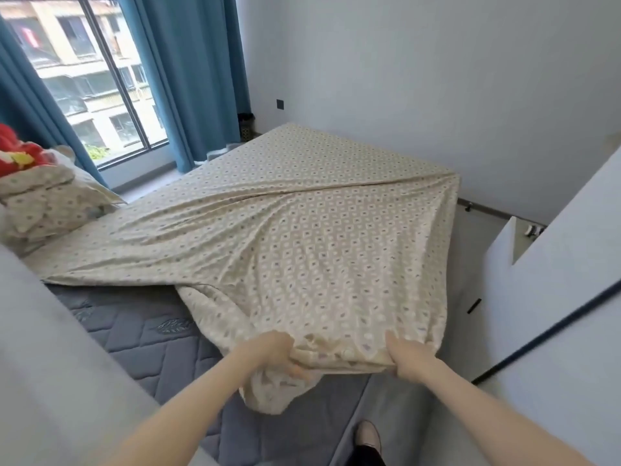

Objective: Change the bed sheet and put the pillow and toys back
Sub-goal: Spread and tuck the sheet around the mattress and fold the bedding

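A cream bed sheet (285, 223) with a small diamond pattern covers most of the bed and is drawn up into a bunch at the near corner. My left hand (272, 353) and my right hand (408, 359) both grip that bunched corner, a short way apart. Below and left of them the grey quilted mattress (141, 334) lies bare. At the far left a pillow (50, 200) in the same pattern rests on the bed. A red soft toy (15, 153) lies on top of it, partly cut off by the frame edge.
A grey padded headboard (50, 348) runs along the left. A white cabinet (564, 280) stands close on the right, leaving a narrow floor strip where my foot (368, 435) shows. A window with blue curtains (188, 68) is behind the bed.
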Demonstrator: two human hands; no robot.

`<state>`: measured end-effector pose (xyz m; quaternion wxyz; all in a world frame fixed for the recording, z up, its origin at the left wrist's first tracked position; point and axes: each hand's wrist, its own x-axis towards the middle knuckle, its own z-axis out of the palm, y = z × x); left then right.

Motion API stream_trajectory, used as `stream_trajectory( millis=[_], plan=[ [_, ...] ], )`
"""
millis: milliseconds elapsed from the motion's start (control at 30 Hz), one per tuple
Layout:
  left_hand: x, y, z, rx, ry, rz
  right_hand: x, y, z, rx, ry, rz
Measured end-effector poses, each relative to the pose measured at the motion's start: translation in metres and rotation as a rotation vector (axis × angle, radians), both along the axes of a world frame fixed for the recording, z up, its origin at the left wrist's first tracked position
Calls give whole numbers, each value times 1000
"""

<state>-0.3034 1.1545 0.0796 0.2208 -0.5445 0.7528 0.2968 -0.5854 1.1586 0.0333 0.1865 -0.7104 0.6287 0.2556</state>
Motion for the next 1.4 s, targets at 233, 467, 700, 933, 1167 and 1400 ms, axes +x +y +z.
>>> stream_trajectory(
  millis=[233,467,700,933,1167,1400],
  plan=[
    [-20,8,-20,17,-86,106,-4,2,-3,-88,122,72],
    [-31,16,-31,156,-8,120,-15,3,-7,-82,159,161],
    [-23,18,-41,151,133,58,-20,11,-15,76,66,65],
    [-22,18,-45,103,64,82,-17,11,-13,69,57,43],
    [-25,26,-56,248,180,155,-25,18,-13,165,45,-35],
    [-32,26,-62,102,25,93,-25,17,-10,230,95,-11]
  ],
)
